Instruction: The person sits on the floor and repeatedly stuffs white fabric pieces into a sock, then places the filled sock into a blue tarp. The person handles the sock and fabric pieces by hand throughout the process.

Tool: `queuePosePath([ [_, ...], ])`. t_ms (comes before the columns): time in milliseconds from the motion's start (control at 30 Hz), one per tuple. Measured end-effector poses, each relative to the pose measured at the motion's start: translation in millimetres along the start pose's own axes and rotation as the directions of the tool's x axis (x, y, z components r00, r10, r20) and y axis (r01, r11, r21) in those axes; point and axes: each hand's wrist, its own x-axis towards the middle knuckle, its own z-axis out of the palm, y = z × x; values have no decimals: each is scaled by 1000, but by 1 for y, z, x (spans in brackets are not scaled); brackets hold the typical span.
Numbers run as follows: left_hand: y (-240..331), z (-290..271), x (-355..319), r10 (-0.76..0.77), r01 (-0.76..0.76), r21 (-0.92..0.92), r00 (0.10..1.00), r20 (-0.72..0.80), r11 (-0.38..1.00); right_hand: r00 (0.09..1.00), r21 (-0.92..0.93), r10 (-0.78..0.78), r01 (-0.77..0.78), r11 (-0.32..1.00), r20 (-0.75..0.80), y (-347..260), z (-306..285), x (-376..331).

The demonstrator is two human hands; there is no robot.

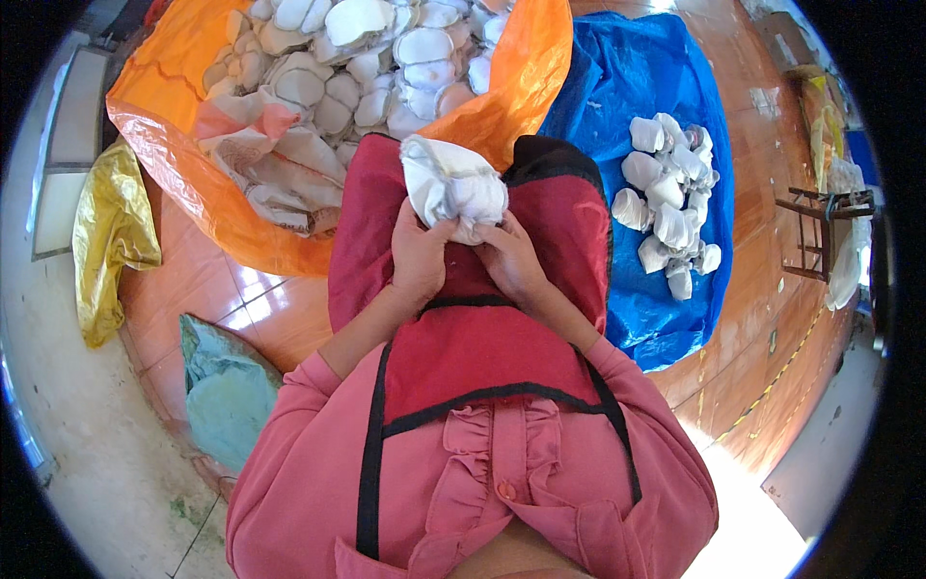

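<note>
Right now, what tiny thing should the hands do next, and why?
I'd guess the right hand should gently smooth the white cloth piece while the left hand steadies it. Both hands hold its near edge, and it looks creased and bunched, while the white pieces on the blue sheet look rounder.

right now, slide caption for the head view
Both hands hold a white fabric piece over a red apron.

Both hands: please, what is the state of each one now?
Left hand: closed, holding the white, rounded fabric piece at its lower left.
Right hand: closed, holding the same piece at its lower right.
</note>
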Motion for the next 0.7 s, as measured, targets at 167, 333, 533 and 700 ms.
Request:
queuePosePath([
  [167, 12, 3, -2, -141, 129, -174, 988, -63, 976, 999, -32, -16, 17, 999, 42, -2, -9, -6],
  [333, 7, 10, -8, -114, 103, -228, 993, -37, 968, 997, -64, -76, 75, 995, -19, 4, -13, 0],
  [533, -14, 3, -10, 125, -118, 181, 992, -28, 976, 996, -50, -7, 3, 999, -84, 9, -2, 2],
  [700, -14, 3, -15, 336, -441, 628, 897, 287, 642, 978, -136, -71, 45, 990, -194, 12, -4, 7],
])
